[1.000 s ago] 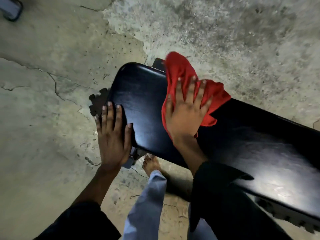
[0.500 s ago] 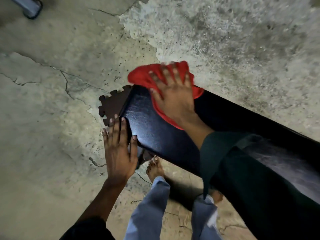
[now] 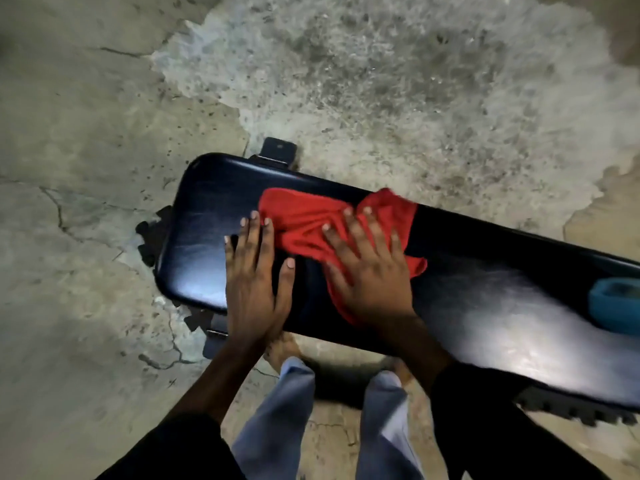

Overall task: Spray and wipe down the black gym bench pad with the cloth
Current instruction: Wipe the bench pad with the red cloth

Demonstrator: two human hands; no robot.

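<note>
The black gym bench pad point(image 3: 201, 237) runs from the centre left down to the right edge, its surface glossy under the light. A crumpled red cloth point(image 3: 304, 216) lies on its top. My right hand point(image 3: 370, 268) presses flat on the cloth with fingers spread. My left hand point(image 3: 254, 275) rests flat on the pad just left of the cloth, fingertips touching the cloth's edge. A blue object point(image 3: 614, 304), partly cut off at the right edge, lies on the pad; I cannot tell what it is.
The floor is cracked, patchy concrete. Dark interlocking foam mat pieces point(image 3: 152, 237) stick out under the pad's left end. A black frame foot point(image 3: 278, 150) shows behind the pad. My legs in light trousers point(image 3: 277, 420) and bare feet stand against the near side.
My right hand has drawn the cloth back from the pad's far left corner to the middle of the top. My left hand moved from the pad's end onto its top, beside the cloth.
</note>
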